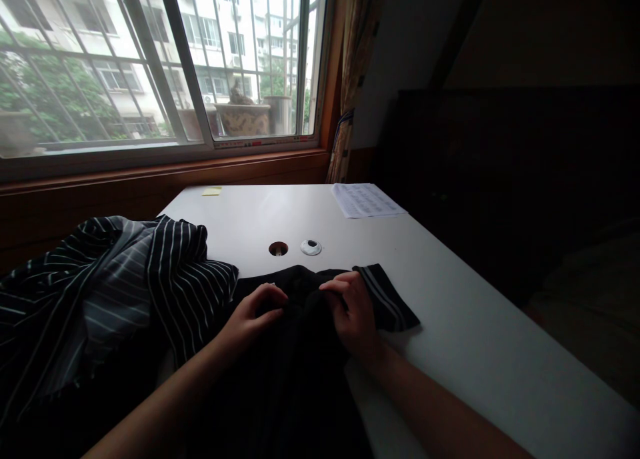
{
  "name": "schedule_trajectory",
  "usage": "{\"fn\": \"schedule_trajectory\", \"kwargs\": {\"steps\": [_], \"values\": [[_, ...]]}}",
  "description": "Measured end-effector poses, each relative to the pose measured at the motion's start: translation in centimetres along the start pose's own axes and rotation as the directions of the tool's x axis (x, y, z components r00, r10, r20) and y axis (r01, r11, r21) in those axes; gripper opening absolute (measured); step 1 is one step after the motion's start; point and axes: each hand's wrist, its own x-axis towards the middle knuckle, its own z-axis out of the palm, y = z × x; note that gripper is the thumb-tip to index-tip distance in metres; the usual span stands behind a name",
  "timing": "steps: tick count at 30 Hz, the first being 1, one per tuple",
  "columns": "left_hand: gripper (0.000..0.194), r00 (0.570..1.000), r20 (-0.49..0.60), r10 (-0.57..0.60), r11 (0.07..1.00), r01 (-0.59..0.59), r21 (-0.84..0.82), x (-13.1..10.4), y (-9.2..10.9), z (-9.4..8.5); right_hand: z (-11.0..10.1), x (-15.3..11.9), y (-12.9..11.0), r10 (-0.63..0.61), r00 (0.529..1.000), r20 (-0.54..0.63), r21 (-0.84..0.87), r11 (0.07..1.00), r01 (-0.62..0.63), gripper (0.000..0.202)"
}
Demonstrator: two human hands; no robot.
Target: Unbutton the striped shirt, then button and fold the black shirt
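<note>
A black short-sleeved shirt (300,365) lies spread on the white table in front of me and runs down to the bottom of the view. Its right sleeve (387,299) has grey stripes near the cuff. My left hand (257,309) pinches the dark cloth near the top, thumb and fingers curled together. On the other side, my right hand (353,305) grips the same shirt with bent fingers, a short gap from the left. Between the hands the cloth is bunched and too dark to make out in detail.
Black clothing with white stripes (185,279) is heaped at the left. The white table (460,352) has a round cable hole (279,249) and a white round cover (311,247) beside it. Printed papers (367,200) and a yellow note (211,191) lie at the far edge, below a barred window (200,65).
</note>
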Motion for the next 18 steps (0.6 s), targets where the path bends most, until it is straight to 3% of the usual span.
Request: {"fn": "schedule_trajectory", "kwargs": {"steps": [10, 18], "values": [[0.017, 1.0, -0.023, -0.009, 1.0, 0.009, -0.02, 0.14, -0.6, 0.1, 0.14, 0.32, 0.1, 0.025, 0.999, 0.023, -0.012, 1.0, -0.025, 0.024], [0.017, 0.998, -0.059, -0.037, 0.996, 0.032, -0.078, 0.05, -0.28, 0.31, 0.54, -0.44, 0.5, -0.091, 0.994, 0.067, -0.079, 0.992, 0.096, 0.043]]}}
